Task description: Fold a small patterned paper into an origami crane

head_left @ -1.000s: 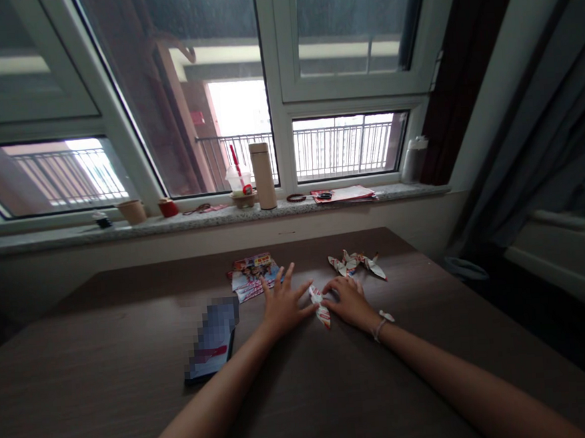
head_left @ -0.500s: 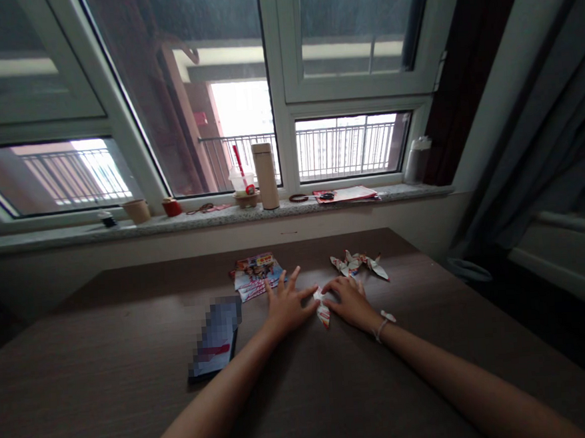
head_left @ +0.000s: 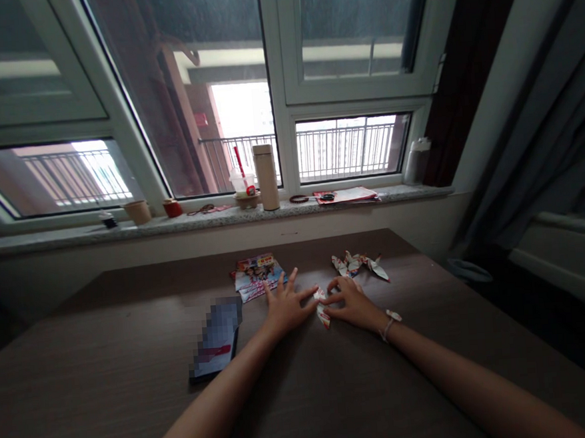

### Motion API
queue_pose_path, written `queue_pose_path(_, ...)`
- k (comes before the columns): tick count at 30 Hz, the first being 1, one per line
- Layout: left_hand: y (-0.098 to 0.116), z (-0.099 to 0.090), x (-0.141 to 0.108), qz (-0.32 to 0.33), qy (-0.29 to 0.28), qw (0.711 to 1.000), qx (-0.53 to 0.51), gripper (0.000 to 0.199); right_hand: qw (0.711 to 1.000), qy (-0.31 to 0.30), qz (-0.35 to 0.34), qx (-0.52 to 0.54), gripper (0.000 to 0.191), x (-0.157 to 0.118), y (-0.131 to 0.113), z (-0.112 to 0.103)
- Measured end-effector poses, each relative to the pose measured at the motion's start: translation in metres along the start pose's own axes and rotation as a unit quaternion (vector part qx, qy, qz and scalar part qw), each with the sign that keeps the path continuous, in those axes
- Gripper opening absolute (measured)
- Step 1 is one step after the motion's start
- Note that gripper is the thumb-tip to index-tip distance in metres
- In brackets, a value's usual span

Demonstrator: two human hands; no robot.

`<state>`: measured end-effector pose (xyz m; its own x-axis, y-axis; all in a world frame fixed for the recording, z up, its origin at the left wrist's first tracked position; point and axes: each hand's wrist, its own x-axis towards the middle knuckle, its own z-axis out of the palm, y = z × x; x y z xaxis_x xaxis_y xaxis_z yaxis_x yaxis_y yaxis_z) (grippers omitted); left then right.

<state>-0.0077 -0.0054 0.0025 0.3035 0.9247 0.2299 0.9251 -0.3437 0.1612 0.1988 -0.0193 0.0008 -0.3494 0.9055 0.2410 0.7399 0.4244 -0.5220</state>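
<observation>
Against a moment ago, our right hand [head_left: 352,303] has lifted its fingers off the flat press and curled them, so the fingertips now pinch at the upper edge of the small folded paper piece [head_left: 322,309] instead of lying over it. Our left hand [head_left: 286,305] has hardly shifted: it lies spread on the desk [head_left: 109,392], thumb reaching right to the paper's left side. We judge that the pressing of a crease has given way to picking at a flap, so the fold in hand is moving to its next bit.

As to the grip: the left hand is wide, fingers fanned and flat, holding nothing, only its thumb tip touching the paper and pinning it. The right hand is narrow, thumb and forefinger drawn close on the paper's edge; whether they truly clasp the flap or merely rest on it we cannot tell, the piece being small in the head view. The paper itself lies on the desk between our two hands, touching both.

Round about: a stack of printed sheets [head_left: 255,275] sits just beyond the left fingertips, a few finished folded paper figures [head_left: 358,264] lie a little beyond the right hand, and a dark phone [head_left: 215,338] lies to the left of our left forearm. A white band [head_left: 390,320] is on the right wrist. On the windowsill [head_left: 48,237] stand a tall flask [head_left: 266,177] and a cup with a straw [head_left: 241,180]
</observation>
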Motion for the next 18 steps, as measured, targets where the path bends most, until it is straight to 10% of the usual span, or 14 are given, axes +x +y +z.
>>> queue_pose_path(18, 0.005, -0.005, -0.001, -0.019, -0.015, 1.000, -0.002, 0.041, 0.989, -0.064, -0.106, 0.084, 0.021, 0.000, 0.010, -0.004)
